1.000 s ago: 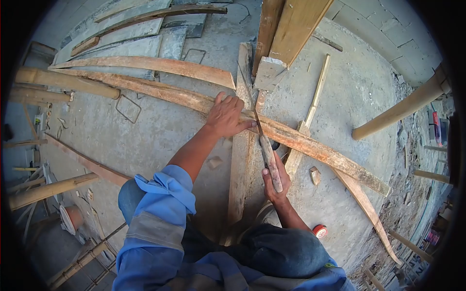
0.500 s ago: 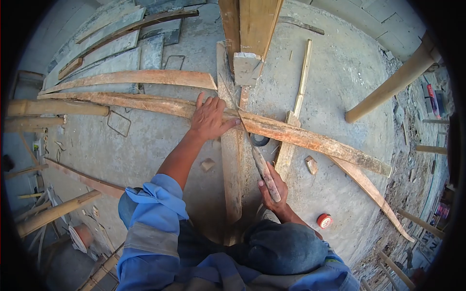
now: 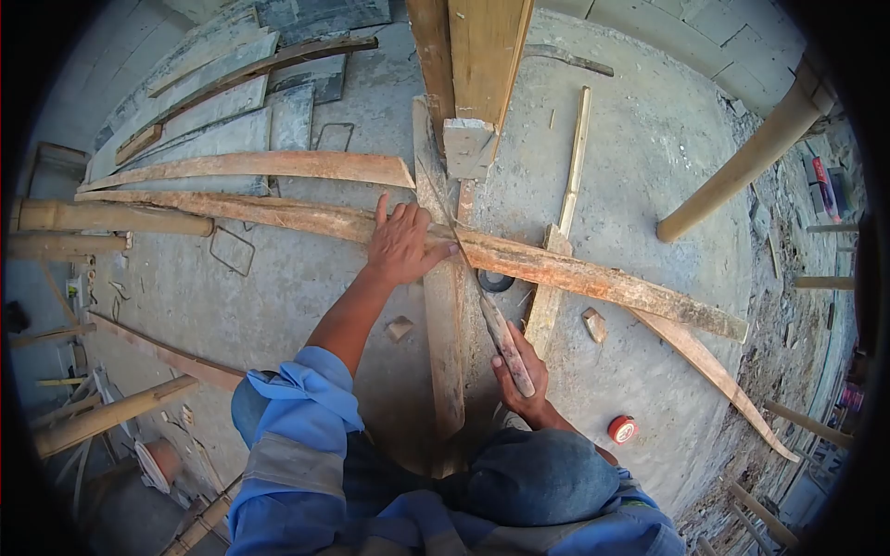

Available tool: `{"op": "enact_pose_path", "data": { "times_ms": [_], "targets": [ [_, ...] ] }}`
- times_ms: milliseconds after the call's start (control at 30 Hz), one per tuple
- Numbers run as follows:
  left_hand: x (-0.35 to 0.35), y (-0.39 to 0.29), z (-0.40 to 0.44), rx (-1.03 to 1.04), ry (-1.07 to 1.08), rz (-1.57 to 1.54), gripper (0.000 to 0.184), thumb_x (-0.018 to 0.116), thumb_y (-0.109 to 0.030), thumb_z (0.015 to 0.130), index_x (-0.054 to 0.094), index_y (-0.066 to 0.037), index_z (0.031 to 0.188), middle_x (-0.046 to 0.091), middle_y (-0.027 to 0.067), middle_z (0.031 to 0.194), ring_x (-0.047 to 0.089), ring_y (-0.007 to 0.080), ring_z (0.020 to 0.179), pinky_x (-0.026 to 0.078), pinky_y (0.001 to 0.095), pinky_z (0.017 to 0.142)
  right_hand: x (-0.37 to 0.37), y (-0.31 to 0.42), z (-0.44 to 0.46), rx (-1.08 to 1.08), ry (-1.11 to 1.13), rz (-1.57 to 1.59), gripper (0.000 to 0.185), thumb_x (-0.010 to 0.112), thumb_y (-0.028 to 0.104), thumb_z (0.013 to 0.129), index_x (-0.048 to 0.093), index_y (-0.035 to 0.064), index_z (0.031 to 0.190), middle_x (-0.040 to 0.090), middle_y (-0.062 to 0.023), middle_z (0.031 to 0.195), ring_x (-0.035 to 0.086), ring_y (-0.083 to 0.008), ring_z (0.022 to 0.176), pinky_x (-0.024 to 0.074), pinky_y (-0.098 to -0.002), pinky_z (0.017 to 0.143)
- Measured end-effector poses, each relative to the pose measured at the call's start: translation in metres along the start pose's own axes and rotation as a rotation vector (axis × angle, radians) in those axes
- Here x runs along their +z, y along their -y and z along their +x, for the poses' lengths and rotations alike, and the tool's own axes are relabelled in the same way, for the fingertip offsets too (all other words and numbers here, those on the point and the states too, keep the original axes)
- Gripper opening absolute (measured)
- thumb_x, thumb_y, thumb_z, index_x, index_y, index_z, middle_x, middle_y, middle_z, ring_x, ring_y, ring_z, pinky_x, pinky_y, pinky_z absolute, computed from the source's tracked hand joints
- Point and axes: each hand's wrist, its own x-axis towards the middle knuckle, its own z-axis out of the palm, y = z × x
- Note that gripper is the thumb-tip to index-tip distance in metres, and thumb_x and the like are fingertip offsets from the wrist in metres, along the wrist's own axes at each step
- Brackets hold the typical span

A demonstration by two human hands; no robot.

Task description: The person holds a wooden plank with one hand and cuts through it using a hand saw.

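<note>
A long, rough-edged wooden plank (image 3: 593,280) lies crosswise in front of me, over a pale board (image 3: 443,343) on the floor. My left hand (image 3: 400,243) grips this plank from above, its thumb close to the saw blade. In my right hand (image 3: 525,378) is the worn handle of a handsaw (image 3: 502,339), held low beside my knee. The thin blade, seen nearly edge-on, slants up and away across the plank, just right of the left thumb. How deep it sits in the wood I cannot tell. Behind the plank, a dark ring-shaped roll (image 3: 494,280) is partly visible.
A thick timber post (image 3: 482,65) rises just beyond the saw tip. Another cut plank (image 3: 269,165) lies at left. A red tape measure (image 3: 622,428) and wood offcuts (image 3: 594,325) lie on the concrete. A bamboo pole (image 3: 742,157) stands right; boards (image 3: 218,97) lie back left.
The whole view has shifted slightly, so everything sits a little lower. Both hands and the saw keep almost the same places on the plank.
</note>
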Motion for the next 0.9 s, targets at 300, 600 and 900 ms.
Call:
{"op": "enact_pose_path", "data": {
  "times_ms": [300,600,900],
  "targets": [
    [0.000,0.000,0.000,-0.003,0.002,0.007,0.078,0.055,-0.078,0.093,0.062,-0.002,0.107,0.060,0.0148,0.106,0.058,0.0320,0.111,0.010,0.0644,0.125,0.017,-0.001,0.030,-0.103,-0.061,-0.008,0.059,0.070,0.013,0.101,0.048,-0.0037,0.154,0.067,-0.0245,0.137,0.067,-0.0302,0.126,0.0504,-0.0362,0.106],
    [0.005,-0.001,-0.003,0.010,-0.066,0.033,0.076,0.056,-0.077,0.092,0.061,-0.002,0.106,0.058,0.0135,0.103,0.057,0.0311,0.110,0.008,0.0641,0.126,0.022,0.007,0.056,-0.133,-0.059,-0.025,0.058,0.070,0.011,0.100,0.050,-0.0036,0.152,0.070,-0.0263,0.130,0.073,-0.0309,0.115,0.0566,-0.0350,0.095],
    [0.003,-0.004,-0.008,0.018,-0.066,0.052,0.074,0.059,-0.076,0.091,0.061,-0.003,0.107,0.057,0.0131,0.102,0.057,0.0318,0.109,0.008,0.0634,0.126,-0.004,-0.005,-0.009,-0.088,0.055,-0.085,0.060,0.071,0.009,0.099,0.048,-0.0048,0.153,0.071,-0.0263,0.127,0.074,-0.0326,0.113,0.0579,-0.0375,0.093]
  ]
}}
